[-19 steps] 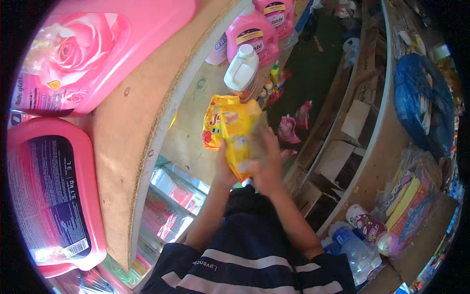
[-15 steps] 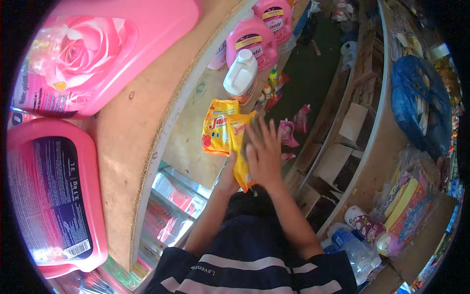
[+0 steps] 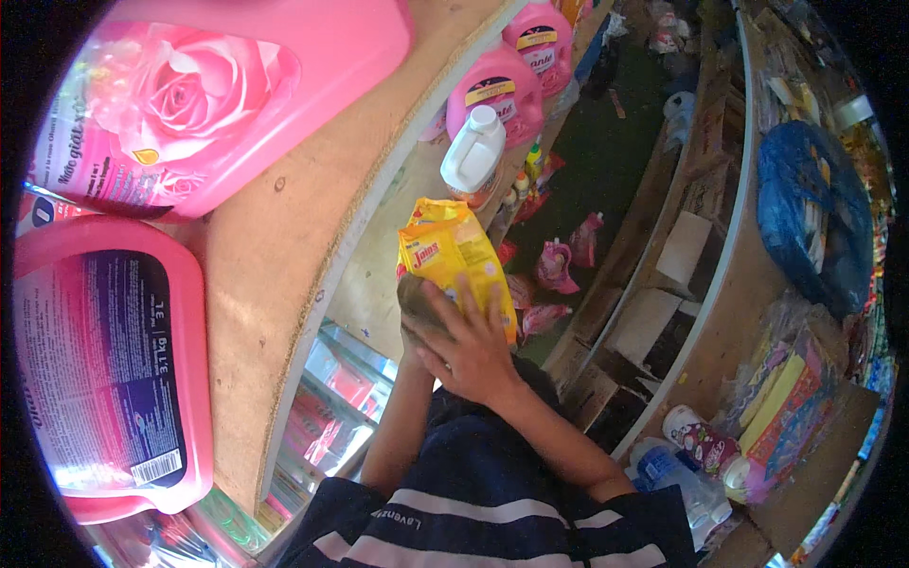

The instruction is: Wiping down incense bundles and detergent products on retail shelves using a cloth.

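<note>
A yellow packet (image 3: 473,256) with red lettering, looking like a detergent bag, is tilted in front of me. My left hand (image 3: 413,348) grips its near left corner, its fingers mostly hidden. Across the packet's lower front lies my right hand (image 3: 471,352), fingers partly spread, with a dark greyish-brown cloth (image 3: 417,301) under them against the packet. Behind it, a second yellow packet (image 3: 437,206) shows only its orange top and left edge. Just beyond stands a white-capped jug (image 3: 473,156) on the shelf board.
Large pink detergent jugs (image 3: 114,379) stand close on my left on a wooden shelf (image 3: 275,199). More pink jugs (image 3: 492,90) are farther back. Pink pouches (image 3: 557,265) hang or lie beyond the packets. At right, a shelf holds a blue plastic bag (image 3: 814,218) and clear bottles (image 3: 682,483).
The held packet has turned its broad face up and now covers most of the second one. My right hand, with the cloth, has moved left and nearer, over my left hand.
</note>
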Demonstrator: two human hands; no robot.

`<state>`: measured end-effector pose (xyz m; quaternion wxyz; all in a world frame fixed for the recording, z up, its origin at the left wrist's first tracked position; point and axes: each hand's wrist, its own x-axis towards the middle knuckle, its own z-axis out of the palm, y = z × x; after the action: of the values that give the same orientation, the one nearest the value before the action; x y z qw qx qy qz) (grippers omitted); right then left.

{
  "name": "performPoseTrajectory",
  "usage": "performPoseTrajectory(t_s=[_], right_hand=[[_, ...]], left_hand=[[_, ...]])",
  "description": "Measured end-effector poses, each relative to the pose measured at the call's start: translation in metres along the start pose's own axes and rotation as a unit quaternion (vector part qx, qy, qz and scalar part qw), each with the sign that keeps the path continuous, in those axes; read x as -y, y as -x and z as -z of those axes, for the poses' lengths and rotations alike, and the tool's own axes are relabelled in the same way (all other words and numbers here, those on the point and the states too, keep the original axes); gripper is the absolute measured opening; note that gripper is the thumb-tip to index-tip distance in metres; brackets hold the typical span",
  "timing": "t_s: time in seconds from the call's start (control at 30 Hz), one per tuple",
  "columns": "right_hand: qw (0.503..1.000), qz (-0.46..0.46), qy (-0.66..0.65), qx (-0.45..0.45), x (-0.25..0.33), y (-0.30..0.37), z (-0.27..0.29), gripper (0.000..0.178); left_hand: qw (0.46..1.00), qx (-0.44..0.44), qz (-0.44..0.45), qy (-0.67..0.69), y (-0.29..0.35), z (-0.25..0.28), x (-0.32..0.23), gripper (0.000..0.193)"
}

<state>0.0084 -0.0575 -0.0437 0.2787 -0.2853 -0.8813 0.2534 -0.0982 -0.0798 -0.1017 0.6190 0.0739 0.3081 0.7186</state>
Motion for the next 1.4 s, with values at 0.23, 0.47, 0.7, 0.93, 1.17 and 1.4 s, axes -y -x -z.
performPoseTrajectory(t_s=[0.23,0.47,0.7,0.93,1.17,1.4], right_hand=[[0.989,-0.109,0.086,-0.058,-0.039,-0.047,0.032,0.040],[0.998,-0.053,-0.004,-0.028,-0.020,-0.009,-0.002,0.041],[0.968,-0.131,-0.200,-0.071,-0.072,-0.034,0.003,0.035],[0.620,-0.406,-0.664,-0.094,-0.098,0.011,-0.048,0.043],[0.611,-0.394,-0.685,-0.052,-0.072,0.034,-0.066,0.049],[0.723,-0.383,-0.575,-0.002,-0.111,0.041,-0.064,0.039]], left_hand=[[0.986,-0.021,0.162,0.024,0.028,-0.026,0.024,0.062],[0.996,-0.004,-0.006,0.084,0.001,-0.010,-0.033,0.055],[0.994,-0.019,0.026,0.102,0.016,-0.019,-0.037,0.052],[0.984,-0.063,0.107,0.127,0.019,-0.001,-0.025,0.049],[0.992,-0.126,0.016,0.026,-0.018,-0.016,-0.051,0.044],[0.928,-0.170,-0.077,-0.323,-0.054,-0.029,-0.075,0.052]])
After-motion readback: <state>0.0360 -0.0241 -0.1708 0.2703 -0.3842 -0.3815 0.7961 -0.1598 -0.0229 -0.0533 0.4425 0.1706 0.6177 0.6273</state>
